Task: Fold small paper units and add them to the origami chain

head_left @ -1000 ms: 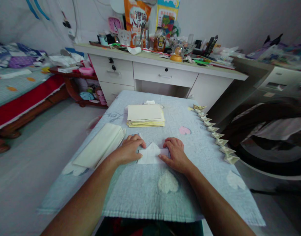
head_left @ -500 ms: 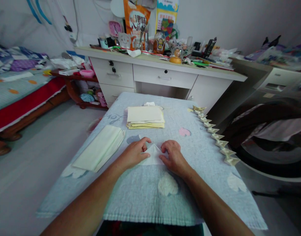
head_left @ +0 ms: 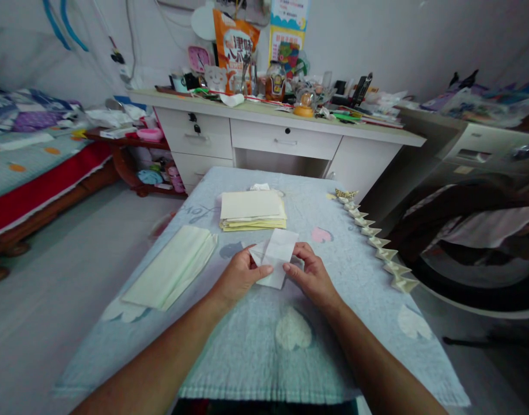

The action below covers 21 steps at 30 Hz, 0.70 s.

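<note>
Between my two hands is a white sheet of folded paper, tilted up off the cloth, with a creased pointed flap on its left. My left hand pinches the left side, thumb in front and fingers behind. On the right edge my right hand grips it the same way, its fingertips partly hidden behind the paper. Beyond the hands lies a stack of cream and yellow paper. To the left rests a pile of folded pale green paper.
A row of several folded paper boats runs along the right side of the cloth-covered table. A cluttered white desk stands behind it. At right is a washing machine, at left a bed.
The paper lay flat on the cloth as a triangle with a lower strip; now it is lifted and turned, its rectangular side facing me. Both hands have closed on it.
</note>
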{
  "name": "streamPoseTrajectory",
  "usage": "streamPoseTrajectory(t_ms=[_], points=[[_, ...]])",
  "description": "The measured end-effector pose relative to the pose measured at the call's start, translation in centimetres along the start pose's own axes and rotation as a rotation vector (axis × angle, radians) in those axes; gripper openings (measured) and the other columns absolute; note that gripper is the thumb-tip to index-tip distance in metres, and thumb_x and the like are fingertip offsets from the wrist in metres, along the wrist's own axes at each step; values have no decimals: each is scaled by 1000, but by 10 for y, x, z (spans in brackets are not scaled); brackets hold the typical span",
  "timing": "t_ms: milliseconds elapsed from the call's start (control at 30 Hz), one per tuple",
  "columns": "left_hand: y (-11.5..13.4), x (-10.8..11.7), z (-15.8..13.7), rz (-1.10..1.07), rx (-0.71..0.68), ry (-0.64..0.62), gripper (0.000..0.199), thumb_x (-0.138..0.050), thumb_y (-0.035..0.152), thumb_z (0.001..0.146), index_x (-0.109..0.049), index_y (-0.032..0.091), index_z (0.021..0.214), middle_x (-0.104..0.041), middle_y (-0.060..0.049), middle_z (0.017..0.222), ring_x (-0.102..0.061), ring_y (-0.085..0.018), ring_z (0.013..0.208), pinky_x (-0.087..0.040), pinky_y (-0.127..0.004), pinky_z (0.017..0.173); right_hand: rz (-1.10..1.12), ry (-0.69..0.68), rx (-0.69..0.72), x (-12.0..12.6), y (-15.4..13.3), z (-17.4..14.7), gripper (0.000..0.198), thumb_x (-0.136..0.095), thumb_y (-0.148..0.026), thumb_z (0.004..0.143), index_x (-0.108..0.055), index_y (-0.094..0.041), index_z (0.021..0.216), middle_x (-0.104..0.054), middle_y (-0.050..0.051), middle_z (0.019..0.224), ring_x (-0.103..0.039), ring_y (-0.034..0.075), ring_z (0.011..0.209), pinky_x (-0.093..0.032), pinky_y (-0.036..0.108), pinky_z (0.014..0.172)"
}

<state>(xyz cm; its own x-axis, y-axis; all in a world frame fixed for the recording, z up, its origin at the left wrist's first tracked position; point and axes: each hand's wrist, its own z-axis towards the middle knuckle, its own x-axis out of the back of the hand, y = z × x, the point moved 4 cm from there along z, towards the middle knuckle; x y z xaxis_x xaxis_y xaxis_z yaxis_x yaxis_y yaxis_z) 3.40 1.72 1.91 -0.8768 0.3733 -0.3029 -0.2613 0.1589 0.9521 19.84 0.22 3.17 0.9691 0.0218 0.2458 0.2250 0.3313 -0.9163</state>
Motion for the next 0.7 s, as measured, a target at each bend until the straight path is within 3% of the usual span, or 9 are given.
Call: streamPoseTrajectory(t_ms=[233, 333, 500, 600, 700], points=[[-7, -9, 0, 91, -25, -54, 41, -74, 25, 70, -62, 12, 107, -69, -5, 95, -62, -18, 87, -46, -28, 80, 51, -71, 83, -9, -2, -3, 17, -67, -29, 80, -69, -25, 97, -59, 3, 105, -53, 20, 105, -39, 36, 96], [-11, -6, 1, 181, -24, 0, 45, -75, 28, 68, -59, 13, 107, -67, -3, 87, -61, -16, 78, -47, -26, 70, -32, -42, 113, -6, -4, -5, 16, -63, -24, 82, -68, -24, 97, -60, 4, 107, -53, 21, 105, -39, 37, 94], [4, 2, -7, 410, -139, 239, 63, -74, 25, 67, -44, 21, 122, -60, 1, 89, -56, -7, 60, -42, -19, 55, -461, 91, 249, 2, -13, -7, 16, -59, -17, 79, -64, -21, 94, -59, 6, 96, -51, 22, 95, -39, 37, 85], [15, -3, -13, 457, -260, 211, 68, -70, 20, 71, -35, 24, 130, -59, -3, 102, -59, -8, 65, -44, -19, 55, -704, 140, 334, 3, -16, -9, 15, -59, -12, 75, -61, -20, 87, -58, 6, 98, -48, 23, 96, -35, 39, 86], [20, -9, -17, 507, -388, 153, 66, -66, 14, 74, -35, 25, 131, -51, -10, 123, -63, -11, 79, -52, -23, 65, -809, 116, 367, 3, -14, -9, 16, -60, -9, 73, -59, -20, 85, -59, 5, 100, -47, 23, 97, -33, 40, 87]])
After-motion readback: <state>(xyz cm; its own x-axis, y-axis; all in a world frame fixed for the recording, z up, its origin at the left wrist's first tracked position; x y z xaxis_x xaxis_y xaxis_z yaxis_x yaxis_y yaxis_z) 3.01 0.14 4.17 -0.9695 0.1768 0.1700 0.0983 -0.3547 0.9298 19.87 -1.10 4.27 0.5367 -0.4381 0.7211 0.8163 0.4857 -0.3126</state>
